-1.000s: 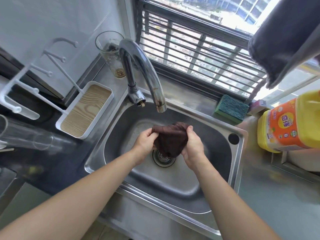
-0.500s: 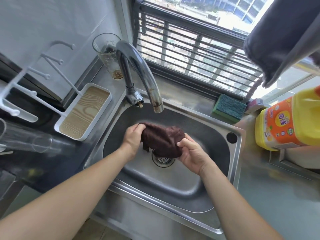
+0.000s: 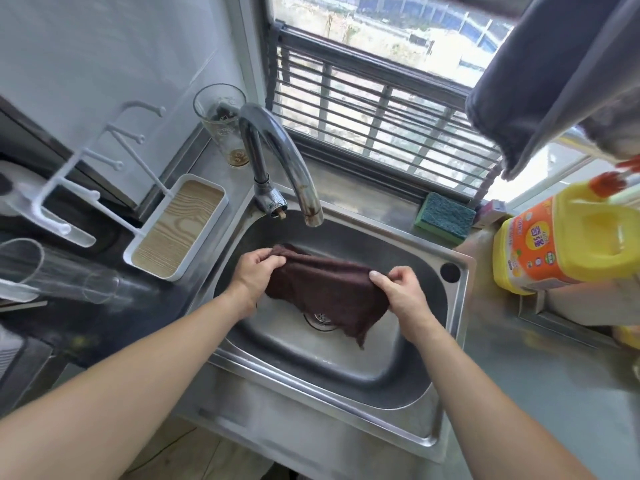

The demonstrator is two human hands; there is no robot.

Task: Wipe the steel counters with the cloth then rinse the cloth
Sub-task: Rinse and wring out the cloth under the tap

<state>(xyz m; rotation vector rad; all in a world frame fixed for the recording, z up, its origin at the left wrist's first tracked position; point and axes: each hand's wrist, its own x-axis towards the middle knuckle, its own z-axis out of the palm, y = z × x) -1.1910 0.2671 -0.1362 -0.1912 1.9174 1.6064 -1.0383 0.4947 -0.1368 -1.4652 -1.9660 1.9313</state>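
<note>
A dark brown cloth point(image 3: 325, 292) hangs spread out over the steel sink point(image 3: 346, 372), above the drain point(image 3: 320, 318). My left hand point(image 3: 254, 275) pinches its upper left corner. My right hand point(image 3: 398, 292) grips its upper right edge. The cloth's lower corner droops toward the sink floor. The curved chrome faucet point(image 3: 291, 168) ends just above and behind the cloth; no water runs from it. The steel counter point(image 3: 540, 375) stretches to the right of the sink.
A green sponge point(image 3: 445, 216) lies on the ledge behind the sink. A yellow detergent jug point(image 3: 568, 240) stands at the right. A white rack with a wood-look tray point(image 3: 176, 226) and a glass point(image 3: 221, 126) sit left. A grey towel point(image 3: 554, 74) hangs upper right.
The cloth was bunched between both hands; my hands have moved apart and it is now stretched open over the drain.
</note>
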